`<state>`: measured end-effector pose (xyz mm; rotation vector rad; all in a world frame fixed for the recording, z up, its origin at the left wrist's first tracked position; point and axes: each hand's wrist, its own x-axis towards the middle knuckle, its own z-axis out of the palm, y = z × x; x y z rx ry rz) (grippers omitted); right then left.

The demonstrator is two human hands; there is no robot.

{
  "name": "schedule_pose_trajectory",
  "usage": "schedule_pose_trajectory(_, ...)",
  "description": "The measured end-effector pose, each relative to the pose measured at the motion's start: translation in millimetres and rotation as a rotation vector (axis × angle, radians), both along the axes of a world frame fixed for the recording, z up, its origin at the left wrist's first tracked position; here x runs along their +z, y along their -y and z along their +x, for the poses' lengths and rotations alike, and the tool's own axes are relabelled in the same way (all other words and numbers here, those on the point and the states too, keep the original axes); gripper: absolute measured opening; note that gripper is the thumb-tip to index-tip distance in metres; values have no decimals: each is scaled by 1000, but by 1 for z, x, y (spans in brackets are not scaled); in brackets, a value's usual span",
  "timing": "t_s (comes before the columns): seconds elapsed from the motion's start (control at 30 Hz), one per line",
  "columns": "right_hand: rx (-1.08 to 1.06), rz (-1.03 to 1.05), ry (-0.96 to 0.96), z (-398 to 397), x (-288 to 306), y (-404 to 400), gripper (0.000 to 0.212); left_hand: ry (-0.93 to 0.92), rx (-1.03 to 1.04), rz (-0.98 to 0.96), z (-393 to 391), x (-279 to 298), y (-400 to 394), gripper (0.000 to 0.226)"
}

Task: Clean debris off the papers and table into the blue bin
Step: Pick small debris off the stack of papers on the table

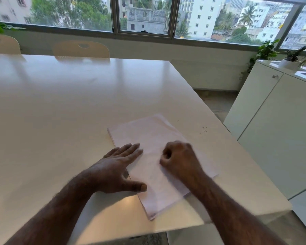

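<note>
Lying under flat left fingers [131, 151] and curled, empty right fingers [166, 157], papers [148, 135].

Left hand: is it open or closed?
Open. The left hand lies flat, fingers straight, on the papers' left edge.

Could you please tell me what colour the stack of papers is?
White, the stack of papers; the head view shows it.

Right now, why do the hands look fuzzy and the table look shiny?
In the head view, the curled right hand is smeared by motion blur, the flat left hand less so; the glossy white table mirrors the bright windows as pale streaks of glare, and the wide lens bends the window frame and table edges.
</note>
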<state>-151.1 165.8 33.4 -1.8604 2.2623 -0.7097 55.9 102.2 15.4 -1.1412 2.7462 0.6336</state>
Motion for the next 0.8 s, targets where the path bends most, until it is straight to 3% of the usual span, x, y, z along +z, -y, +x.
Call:
schedule_pose_trajectory(0.07,-114,-44,-46,-8,3,6,15,18,2,5,-1,-1,0,121)
schedule_pose_trajectory(0.23,266,113,125,52,9,-17,13,17,-5,-19,-2,-1,-3,134)
schedule_pose_trajectory(0.4,-240,-1,38,-24,10,5,15,32,-7,-11,-1,0,-3,124)
schedule_pose_trajectory(0.47,-145,-6,22,-1,3,3,17,30,-9,-14,-1,-1,-4,124)
schedule_pose_trajectory(0.57,167,65,34,44,-2,-14,11,32,-9,-21,0,-2,-3,127)
schedule_pose_trajectory(0.73,-274,25,-41,-39,9,12,16,34,-9,-26,-1,-4,-1,124)
schedule_pose_trajectory(0.8,-165,-26,-52,-15,4,8,16,32,-7,-23,-2,-4,-3,123)
